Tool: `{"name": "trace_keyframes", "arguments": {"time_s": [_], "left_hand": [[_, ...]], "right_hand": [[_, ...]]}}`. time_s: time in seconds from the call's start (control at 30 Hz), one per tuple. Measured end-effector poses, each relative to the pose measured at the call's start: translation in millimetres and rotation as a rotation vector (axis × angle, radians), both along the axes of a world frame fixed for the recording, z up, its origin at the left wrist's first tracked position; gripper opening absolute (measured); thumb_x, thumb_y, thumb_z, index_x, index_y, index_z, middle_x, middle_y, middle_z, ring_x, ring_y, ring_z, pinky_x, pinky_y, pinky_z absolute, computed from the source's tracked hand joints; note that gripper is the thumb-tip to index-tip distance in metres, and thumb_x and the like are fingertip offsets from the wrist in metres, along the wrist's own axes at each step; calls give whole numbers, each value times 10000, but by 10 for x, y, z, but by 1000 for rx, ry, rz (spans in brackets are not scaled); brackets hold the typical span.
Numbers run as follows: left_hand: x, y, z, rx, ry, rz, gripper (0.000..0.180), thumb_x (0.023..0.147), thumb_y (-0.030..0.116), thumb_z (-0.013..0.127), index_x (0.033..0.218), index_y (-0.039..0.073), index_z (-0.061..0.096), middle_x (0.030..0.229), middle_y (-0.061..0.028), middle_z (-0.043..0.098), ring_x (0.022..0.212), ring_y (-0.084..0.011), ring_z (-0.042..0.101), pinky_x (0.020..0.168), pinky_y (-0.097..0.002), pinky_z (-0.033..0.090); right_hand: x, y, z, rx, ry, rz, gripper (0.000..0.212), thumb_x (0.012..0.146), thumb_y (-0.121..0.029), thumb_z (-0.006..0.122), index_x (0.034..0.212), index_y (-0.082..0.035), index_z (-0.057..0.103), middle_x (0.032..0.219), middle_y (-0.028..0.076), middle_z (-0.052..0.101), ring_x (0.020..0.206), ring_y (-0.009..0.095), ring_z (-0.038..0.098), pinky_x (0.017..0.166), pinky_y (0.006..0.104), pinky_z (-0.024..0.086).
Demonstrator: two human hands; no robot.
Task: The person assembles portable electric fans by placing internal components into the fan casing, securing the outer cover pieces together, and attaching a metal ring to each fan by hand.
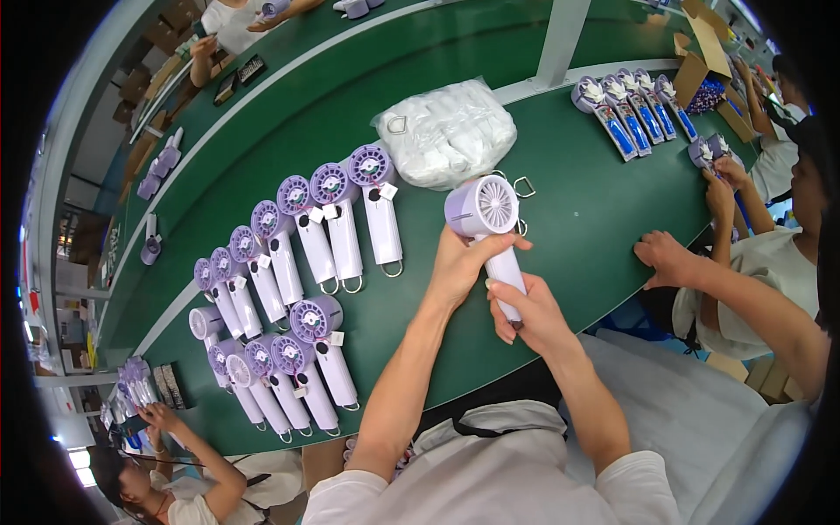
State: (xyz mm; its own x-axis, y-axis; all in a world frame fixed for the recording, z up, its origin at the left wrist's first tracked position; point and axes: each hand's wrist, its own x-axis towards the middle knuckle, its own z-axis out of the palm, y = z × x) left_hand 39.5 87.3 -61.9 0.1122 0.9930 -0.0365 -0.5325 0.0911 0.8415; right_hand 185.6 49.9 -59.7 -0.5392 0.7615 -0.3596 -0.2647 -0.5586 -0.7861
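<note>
A pale purple handheld fan (483,208) is between my two hands, held over the green table with its round grille tilted upward. My left hand (457,264) wraps the neck just below the fan head, thumb across the front. Lower down, my right hand (535,317) closes round the bottom of the white handle, where a small dark end shows. Just beyond the fan lie a few metal loops (524,186). To the left, two rows of similar fans (331,184) rest on the table, most with open heads, loose wires and small white tags, and metal loops at their handle ends.
A clear plastic bag of white parts (451,136) sits beyond my hands. Fans with blue handle interiors (621,118) lie at the far right, near an open cardboard box (709,52). A co-worker's hand (669,260) rests at the table's right edge. Other people work around the benches.
</note>
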Motion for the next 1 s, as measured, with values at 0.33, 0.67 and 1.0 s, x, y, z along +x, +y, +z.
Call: {"name": "trace_keyframes", "arguments": {"time_s": [0.33, 0.67, 1.0], "left_hand": [[-131, 74, -3, -30, -58, 114, 720, 865, 40, 629, 1482, 65, 258, 1239, -129, 560, 1068, -189, 589, 909, -324, 492], [-220, 54, -31, 53, -209, -29, 531, 869, 184, 641, 1312, -27, 440, 1228, -252, 579, 1086, -344, 622, 971, -433, 492], [-495, 130, -213, 330, 80, 132, 571, 906, 296, 654, 1372, 37, 449, 1229, -75, 571, 1148, -154, 519, 978, -308, 422]], "right_hand": [[53, 47, -9, 2, -82, -41, 197, 920, -192, 626, 924, -11, 550, 615, 45, 549, 409, 104, 462, 379, 251, 357], [-45, 56, 195, 152, -176, 46, 247, 951, -242, 592, 958, -4, 529, 598, 35, 551, 406, 101, 491, 351, 249, 363], [11, 157, 467, 677, -843, 62, 253, 891, -186, 656, 1000, 26, 570, 587, 120, 569, 527, 178, 582, 508, 330, 433]]}}
